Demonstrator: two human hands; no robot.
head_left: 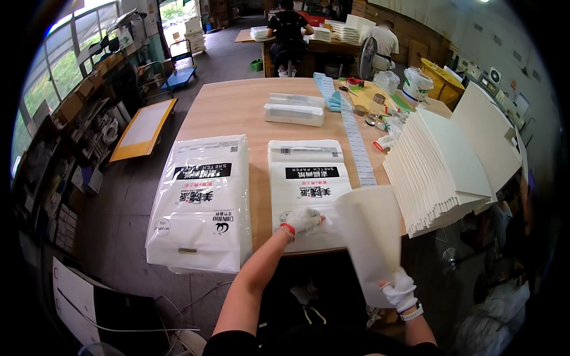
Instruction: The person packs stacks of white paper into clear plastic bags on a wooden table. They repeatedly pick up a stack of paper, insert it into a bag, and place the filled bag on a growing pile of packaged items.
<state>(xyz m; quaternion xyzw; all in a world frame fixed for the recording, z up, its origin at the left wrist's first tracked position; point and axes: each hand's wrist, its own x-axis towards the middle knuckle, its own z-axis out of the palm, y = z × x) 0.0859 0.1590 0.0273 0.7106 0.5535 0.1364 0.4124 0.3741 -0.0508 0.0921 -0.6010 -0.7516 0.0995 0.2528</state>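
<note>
My left hand [304, 221], in a white glove with a red cuff, is at the near part of a printed plastic bag [312, 155] on the table. Its fingers are drawn together on the bag's film. On the right, my right hand [400, 291], also gloved and with a white wristband above it, grips the lower edge of a bundle of white paper sheets [373, 243]. The bundle bends upright, its top beside the bag's near right corner; motion blurs it slightly. A thick stack of filled paper packs [202, 237] in similar plastic lies to the left.
Fanned stacks of white paper [436, 172] stand at the table's right. Rolled plastic bags [294, 114] and a long label strip [356, 142] lie farther back. A glass jar [376, 107] and white bucket [417, 83] sit at the far right. Two people work behind another table [244, 37].
</note>
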